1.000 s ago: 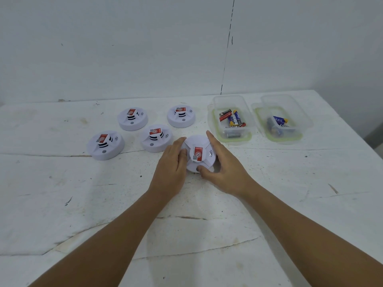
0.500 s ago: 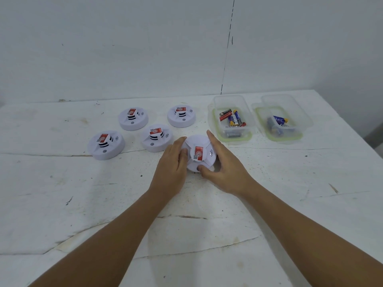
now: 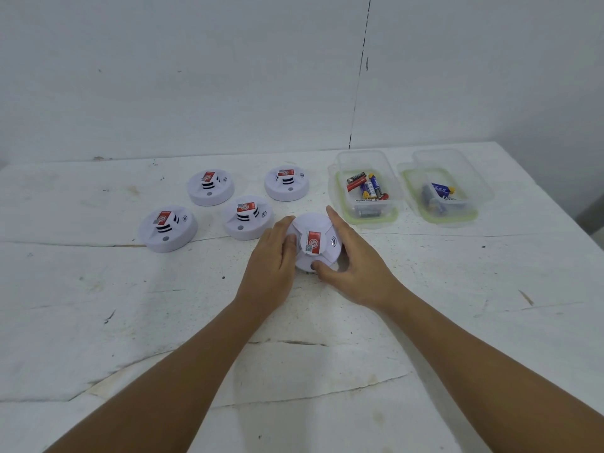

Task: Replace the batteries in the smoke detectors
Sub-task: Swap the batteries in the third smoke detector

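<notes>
A round white smoke detector (image 3: pixel 314 235) with a red label sits on the white table (image 3: pixel 98 305), tilted toward me. My left hand (image 3: pixel 273 268) grips its left side and my right hand (image 3: pixel 354 268) grips its right side, thumb on the near rim. Several more white smoke detectors lie to the left: one (image 3: pixel 248 217) right beside my left hand, one (image 3: pixel 167 227) farther left, one (image 3: pixel 210 187) and one (image 3: pixel 287 183) behind. A clear tub (image 3: pixel 366 165) holds several batteries (image 3: pixel 367 188). A second clear tub (image 3: pixel 457 165) holds a few batteries (image 3: pixel 439 196).
Both tubs stand on green-rimmed lids at the back right. A white wall rises behind the table. The table's right edge (image 3: pixel 555 207) runs diagonally at the far right. The tabletop shows cracks and scuffs.
The two hands have kept their hold on the detector with only slight shifts of the fingers. Nothing else has moved.
</notes>
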Motion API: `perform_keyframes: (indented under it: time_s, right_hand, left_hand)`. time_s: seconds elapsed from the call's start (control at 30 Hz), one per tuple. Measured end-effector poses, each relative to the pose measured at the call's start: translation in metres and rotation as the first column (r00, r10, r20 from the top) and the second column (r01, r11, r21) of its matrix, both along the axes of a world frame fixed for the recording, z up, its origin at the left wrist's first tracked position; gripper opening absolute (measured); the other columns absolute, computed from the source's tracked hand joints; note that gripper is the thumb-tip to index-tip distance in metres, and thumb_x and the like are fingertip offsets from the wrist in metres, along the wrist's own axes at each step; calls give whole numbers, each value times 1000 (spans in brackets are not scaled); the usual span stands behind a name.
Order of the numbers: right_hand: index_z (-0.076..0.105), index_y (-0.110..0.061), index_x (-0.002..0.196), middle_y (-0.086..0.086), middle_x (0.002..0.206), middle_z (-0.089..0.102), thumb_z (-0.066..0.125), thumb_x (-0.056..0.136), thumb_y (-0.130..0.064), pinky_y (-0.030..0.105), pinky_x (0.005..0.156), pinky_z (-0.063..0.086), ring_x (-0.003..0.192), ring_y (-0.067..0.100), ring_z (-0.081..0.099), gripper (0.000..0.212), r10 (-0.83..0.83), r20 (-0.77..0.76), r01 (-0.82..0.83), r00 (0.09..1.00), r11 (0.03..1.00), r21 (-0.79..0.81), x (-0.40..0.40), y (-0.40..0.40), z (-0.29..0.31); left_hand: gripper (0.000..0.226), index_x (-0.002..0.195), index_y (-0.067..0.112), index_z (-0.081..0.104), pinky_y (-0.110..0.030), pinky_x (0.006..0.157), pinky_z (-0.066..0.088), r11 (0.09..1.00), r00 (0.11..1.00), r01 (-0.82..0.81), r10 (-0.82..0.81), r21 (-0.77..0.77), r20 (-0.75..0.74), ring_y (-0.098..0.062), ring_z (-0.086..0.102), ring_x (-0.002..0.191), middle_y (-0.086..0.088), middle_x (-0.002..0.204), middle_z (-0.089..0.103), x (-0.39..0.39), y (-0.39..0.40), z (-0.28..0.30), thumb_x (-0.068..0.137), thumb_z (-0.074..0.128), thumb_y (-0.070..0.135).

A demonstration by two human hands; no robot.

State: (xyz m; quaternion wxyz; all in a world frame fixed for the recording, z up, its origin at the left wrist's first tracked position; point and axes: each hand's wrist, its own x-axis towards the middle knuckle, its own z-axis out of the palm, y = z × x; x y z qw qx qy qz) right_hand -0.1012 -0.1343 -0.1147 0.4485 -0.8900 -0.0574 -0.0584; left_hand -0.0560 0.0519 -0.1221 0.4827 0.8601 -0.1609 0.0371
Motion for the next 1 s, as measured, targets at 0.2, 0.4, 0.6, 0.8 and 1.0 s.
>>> perform_keyframes:
  time_s: [0.2, 0.4, 0.6, 0.8, 1.0]
  right_hand:
    - [11, -44, 164, -23, 156, 41, 69, 86, -53, 43, 116, 45, 142, -2, 42, 98, 0, 3, 0, 1000, 1000, 3, -1, 0, 0]
    - [12, -41, 164, -26, 153, 40, 70, 88, -50, 42, 115, 45, 142, -2, 42, 97, 10, 3, -10, 1000, 1000, 4, 0, -1, -1]
    - [12, -42, 164, -27, 151, 42, 73, 89, -44, 41, 115, 45, 140, -2, 44, 97, 4, 2, -4, 1000, 1000, -2, -1, -1, -1]
    - [11, -45, 163, -30, 153, 39, 71, 88, -49, 42, 115, 46, 142, -2, 42, 96, 3, 3, -3, 1000, 1000, 2, -1, 0, 0]
    - [12, -43, 164, -26, 154, 41, 71, 87, -49, 41, 115, 45, 142, -1, 43, 97, 1, 4, -1, 1000, 1000, -1, -1, 0, 1]
  left_hand:
    - [56, 150, 25, 47, -47, 109, 49, 1000, 1000, 0, 0, -7, -8, -16, 54, 133, 5, 143, 59, 1, 0, -1, 103, 29, 51]
    - [56, 150, 26, 47, -47, 108, 49, 1000, 1000, 2, -2, -5, -17, -15, 54, 133, 5, 142, 59, 1, 0, -1, 104, 29, 50]
    - [54, 149, 25, 48, -46, 108, 49, 1000, 1000, 6, -6, -12, -17, -14, 55, 130, 5, 139, 60, 0, 0, 0, 104, 30, 47]
    - [44, 149, 22, 48, -45, 108, 50, 1000, 1000, -4, 4, 1, -9, -14, 55, 130, 3, 140, 59, 1, -1, -1, 109, 35, 36]
    - [44, 150, 22, 48, -45, 108, 50, 1000, 1000, -7, 7, 10, -1, -14, 55, 130, 3, 140, 59, 1, 0, -2, 110, 35, 36]
